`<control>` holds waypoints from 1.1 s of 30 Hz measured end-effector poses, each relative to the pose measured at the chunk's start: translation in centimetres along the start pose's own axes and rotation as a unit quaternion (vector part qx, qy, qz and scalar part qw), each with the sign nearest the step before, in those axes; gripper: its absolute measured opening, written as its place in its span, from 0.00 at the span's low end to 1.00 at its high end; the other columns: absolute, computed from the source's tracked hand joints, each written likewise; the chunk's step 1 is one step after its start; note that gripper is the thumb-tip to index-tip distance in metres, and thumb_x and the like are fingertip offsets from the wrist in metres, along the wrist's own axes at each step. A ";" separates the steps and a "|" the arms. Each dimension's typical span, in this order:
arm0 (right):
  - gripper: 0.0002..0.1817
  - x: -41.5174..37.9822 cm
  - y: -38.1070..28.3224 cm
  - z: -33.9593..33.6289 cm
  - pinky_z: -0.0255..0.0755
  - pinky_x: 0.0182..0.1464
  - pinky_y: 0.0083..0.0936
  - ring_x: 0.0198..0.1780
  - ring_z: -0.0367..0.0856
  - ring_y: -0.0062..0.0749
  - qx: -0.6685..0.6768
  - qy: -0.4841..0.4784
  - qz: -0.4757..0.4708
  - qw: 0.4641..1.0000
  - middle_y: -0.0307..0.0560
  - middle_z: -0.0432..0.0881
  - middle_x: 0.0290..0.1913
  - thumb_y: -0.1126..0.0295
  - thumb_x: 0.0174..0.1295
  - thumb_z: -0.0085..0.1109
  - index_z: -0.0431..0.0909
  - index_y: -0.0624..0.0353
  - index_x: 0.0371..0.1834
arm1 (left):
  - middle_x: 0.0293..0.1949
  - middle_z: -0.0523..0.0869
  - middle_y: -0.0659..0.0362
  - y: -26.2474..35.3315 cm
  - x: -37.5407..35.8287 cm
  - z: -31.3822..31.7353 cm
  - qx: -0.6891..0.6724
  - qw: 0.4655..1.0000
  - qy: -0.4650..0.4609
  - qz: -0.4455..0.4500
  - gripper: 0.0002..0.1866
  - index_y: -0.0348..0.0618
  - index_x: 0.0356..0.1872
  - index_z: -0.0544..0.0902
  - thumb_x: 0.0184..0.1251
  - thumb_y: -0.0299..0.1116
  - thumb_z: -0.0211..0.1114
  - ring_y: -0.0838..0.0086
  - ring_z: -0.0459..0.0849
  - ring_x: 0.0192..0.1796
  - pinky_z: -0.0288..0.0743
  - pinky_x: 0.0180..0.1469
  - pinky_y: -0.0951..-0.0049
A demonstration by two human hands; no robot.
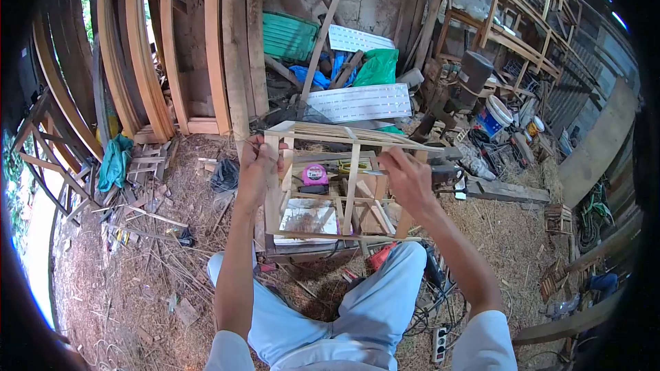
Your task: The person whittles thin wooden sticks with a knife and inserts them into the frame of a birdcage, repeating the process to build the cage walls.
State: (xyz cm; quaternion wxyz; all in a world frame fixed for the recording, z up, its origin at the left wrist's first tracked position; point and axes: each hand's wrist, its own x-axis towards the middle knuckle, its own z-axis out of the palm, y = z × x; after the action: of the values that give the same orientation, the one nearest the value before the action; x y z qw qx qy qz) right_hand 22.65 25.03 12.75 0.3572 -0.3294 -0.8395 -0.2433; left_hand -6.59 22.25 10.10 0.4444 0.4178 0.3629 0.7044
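Note:
A small open frame of pale wooden strips [350, 189] stands in front of me above a low bench. My left hand [258, 165] is closed around its left upright, thumb on the near side and fingers behind. At the upper right of the frame is my right hand [410, 175], its fingers curled in a pinch; what lies between the fingertips is hidden. Through the frame show a pink tape measure [315, 174] and a tool with yellow-green handles [352, 165], partly covered by a strip.
Wood shavings and offcuts cover the floor [158, 268]. Tall wooden frames [134, 48] lean at the left. A power strip [439, 345] with cables lies near my right leg. A paint bucket [496, 115] and clutter stand at the right, beside a plank [509, 191].

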 end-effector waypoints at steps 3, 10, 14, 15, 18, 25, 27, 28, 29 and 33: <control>0.08 -0.8 1.6 -0.7 0.77 0.28 0.25 0.33 0.80 0.28 -0.037 -0.012 -0.013 0.999 0.37 0.73 0.36 0.74 0.50 0.59 0.79 0.57 0.35 | 0.40 0.82 0.52 -0.1 0.3 -0.2 -0.022 1.000 -0.009 0.011 0.10 0.42 0.49 0.65 0.74 0.34 0.50 0.72 0.76 0.31 0.71 0.36 0.72; 0.06 -2.1 3.8 -1.8 0.76 0.29 0.28 0.32 0.80 0.31 -0.043 -0.015 0.004 0.999 0.38 0.72 0.34 0.73 0.49 0.60 0.78 0.57 0.31 | 0.40 0.81 0.52 -0.3 0.5 -0.1 -0.005 1.000 -0.011 0.014 0.08 0.42 0.48 0.66 0.73 0.31 0.49 0.72 0.76 0.31 0.71 0.35 0.73; 0.13 -2.1 3.6 -2.1 0.77 0.33 0.32 0.36 0.81 0.36 -0.010 -0.048 0.048 0.998 0.40 0.75 0.35 0.82 0.40 0.59 0.80 0.60 0.33 | 0.40 0.82 0.51 -0.4 0.5 0.0 0.008 1.000 -0.002 0.014 0.07 0.43 0.49 0.66 0.73 0.29 0.48 0.72 0.75 0.31 0.71 0.35 0.73; 0.15 -2.2 3.6 -1.8 0.77 0.33 0.32 0.36 0.81 0.36 -0.010 -0.030 0.045 0.998 0.39 0.76 0.36 0.82 0.39 0.59 0.81 0.58 0.33 | 0.40 0.82 0.51 -0.5 0.6 -0.2 -0.003 1.000 -0.011 0.016 0.08 0.43 0.49 0.65 0.73 0.29 0.48 0.72 0.75 0.30 0.71 0.35 0.73; 0.11 -2.1 3.7 -2.5 0.76 0.31 0.33 0.33 0.81 0.36 -0.005 -0.019 0.042 0.999 0.38 0.74 0.38 0.76 0.49 0.61 0.80 0.56 0.38 | 0.40 0.82 0.50 -0.9 0.8 -0.5 -0.006 1.000 -0.006 0.022 0.08 0.43 0.49 0.65 0.73 0.28 0.48 0.72 0.75 0.29 0.71 0.33 0.72; 0.21 -2.2 4.8 -4.8 0.76 0.32 0.37 0.35 0.82 0.43 0.025 -0.014 0.168 0.985 0.46 0.75 0.44 0.78 0.54 0.58 0.75 0.53 0.53 | 0.39 0.83 0.48 0.7 2.2 1.3 0.018 0.997 -0.035 0.061 0.05 0.43 0.46 0.63 0.74 0.29 0.46 0.75 0.74 0.25 0.70 0.28 0.76; 0.21 -2.8 5.6 -4.9 0.76 0.33 0.38 0.35 0.82 0.44 0.036 -0.023 0.148 0.988 0.46 0.76 0.45 0.77 0.54 0.58 0.75 0.53 0.53 | 0.37 0.83 0.47 2.4 2.6 3.1 0.040 0.994 -0.061 0.086 0.05 0.40 0.45 0.64 0.74 0.28 0.46 0.76 0.75 0.24 0.69 0.26 0.76; 0.20 -3.1 5.9 -4.7 0.76 0.33 0.38 0.35 0.82 0.45 0.051 -0.039 0.127 0.990 0.45 0.76 0.46 0.77 0.54 0.58 0.76 0.52 0.52 | 0.37 0.83 0.47 3.4 3.2 3.9 0.041 0.993 -0.064 0.089 0.05 0.40 0.45 0.64 0.74 0.28 0.46 0.76 0.75 0.24 0.69 0.26 0.76; 0.18 -3.3 6.3 -4.4 0.76 0.34 0.39 0.35 0.82 0.46 0.072 -0.040 0.136 0.987 0.46 0.78 0.45 0.76 0.54 0.57 0.77 0.52 0.51 | 0.37 0.83 0.47 4.4 4.0 4.6 0.087 0.986 -0.097 0.104 0.06 0.40 0.46 0.64 0.74 0.28 0.46 0.76 0.75 0.23 0.70 0.26 0.76; 0.15 -3.7 6.4 -3.5 0.75 0.35 0.38 0.36 0.81 0.48 0.088 -0.044 0.139 0.985 0.47 0.80 0.41 0.75 0.55 0.56 0.79 0.53 0.47 | 0.35 0.83 0.50 9.1 6.8 8.9 0.243 0.941 -0.164 0.169 0.08 0.39 0.47 0.66 0.73 0.30 0.47 0.75 0.77 0.22 0.72 0.25 0.73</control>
State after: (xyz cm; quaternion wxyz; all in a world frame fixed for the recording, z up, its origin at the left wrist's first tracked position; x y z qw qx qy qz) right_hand 30.76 25.63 13.19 0.3782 -0.4205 -0.8184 -0.1019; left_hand -3.11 26.69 23.42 0.2576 0.6781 0.3689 0.5811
